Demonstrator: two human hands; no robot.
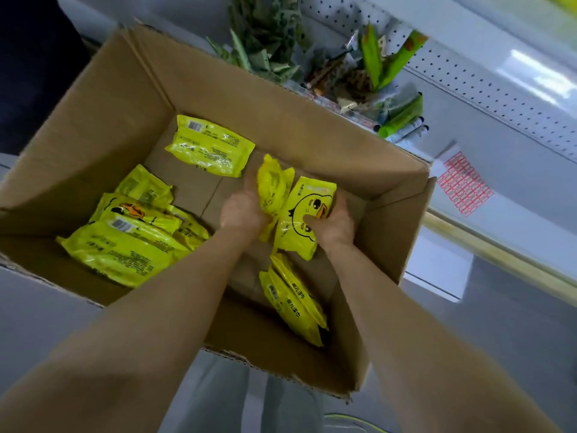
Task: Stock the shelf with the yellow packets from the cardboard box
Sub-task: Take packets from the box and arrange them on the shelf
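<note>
Hands [246,210] gripping glossy yellow packets [304,220], cardboard box [118,98]

Both hands inside the cardboard box [131,98]

Left hand [242,210] grips one yellow packet [274,189]; right hand [335,221] grips a duck-printed packet [307,214]. More packets [125,242] lie around.

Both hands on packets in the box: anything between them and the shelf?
Only the cardboard box's far wall; the packets must be lifted over it. The left hand and right hand each grip a yellow packet. The shelf beyond already holds green packets.
</note>
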